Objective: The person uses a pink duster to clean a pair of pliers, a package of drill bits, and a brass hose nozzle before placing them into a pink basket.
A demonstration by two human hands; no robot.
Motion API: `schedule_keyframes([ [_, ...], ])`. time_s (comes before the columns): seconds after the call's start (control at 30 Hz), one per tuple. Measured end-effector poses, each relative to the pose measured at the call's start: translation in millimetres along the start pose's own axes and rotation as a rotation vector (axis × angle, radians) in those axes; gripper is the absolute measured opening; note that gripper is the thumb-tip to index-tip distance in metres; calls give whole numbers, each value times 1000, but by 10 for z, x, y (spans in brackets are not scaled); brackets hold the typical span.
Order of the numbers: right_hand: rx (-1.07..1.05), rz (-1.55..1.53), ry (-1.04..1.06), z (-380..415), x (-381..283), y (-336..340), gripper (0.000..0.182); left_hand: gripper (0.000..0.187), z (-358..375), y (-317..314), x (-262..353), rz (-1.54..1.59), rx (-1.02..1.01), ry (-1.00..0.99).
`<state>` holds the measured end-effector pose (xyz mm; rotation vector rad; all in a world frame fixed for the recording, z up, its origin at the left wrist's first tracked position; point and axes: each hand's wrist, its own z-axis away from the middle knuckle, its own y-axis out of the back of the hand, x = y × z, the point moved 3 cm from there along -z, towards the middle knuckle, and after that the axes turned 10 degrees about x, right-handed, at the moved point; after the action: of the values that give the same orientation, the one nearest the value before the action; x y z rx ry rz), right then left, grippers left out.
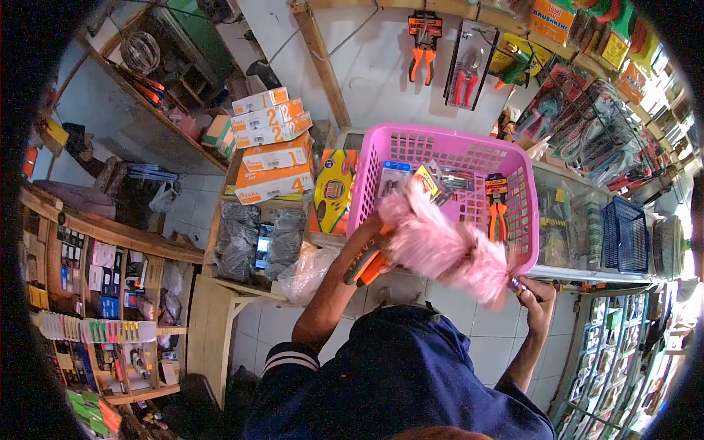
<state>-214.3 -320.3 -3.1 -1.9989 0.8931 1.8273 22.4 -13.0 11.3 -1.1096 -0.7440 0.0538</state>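
My right hand (539,299) is closed around the handle of a fluffy pink duster (458,246), which is smeared by motion. The duster stretches across the front of a pink plastic basket (447,132) to my left hand. My left hand (383,229), partly covered by the duster, is closed on pliers with black and orange handles (367,265); their head is hidden. Inside the basket lie carded orange-handled pliers (497,209), a blue-topped pack (394,176) and other packaged tools.
Stacked white and orange boxes (271,158) and a yellow and black pack (336,191) stand left of the basket. Carded pliers (423,51) and red-handled pruners (467,73) hang behind. A dark blue basket (625,231) sits right. Stocked shelves (110,293) line the left.
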Motion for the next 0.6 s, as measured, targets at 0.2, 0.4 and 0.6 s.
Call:
schedule_keyframes([
  [0.2,40,-34,-47,14,88,-47,36,43,-30,26,-37,61,-45,41],
  [0.4,-11,-127,-96,36,247,-204,38,47,-162,235,-124,100,-164,39],
  [0.6,59,-170,-134,-73,153,-357,37,46,-147,-10,-80,236,-327,135],
])
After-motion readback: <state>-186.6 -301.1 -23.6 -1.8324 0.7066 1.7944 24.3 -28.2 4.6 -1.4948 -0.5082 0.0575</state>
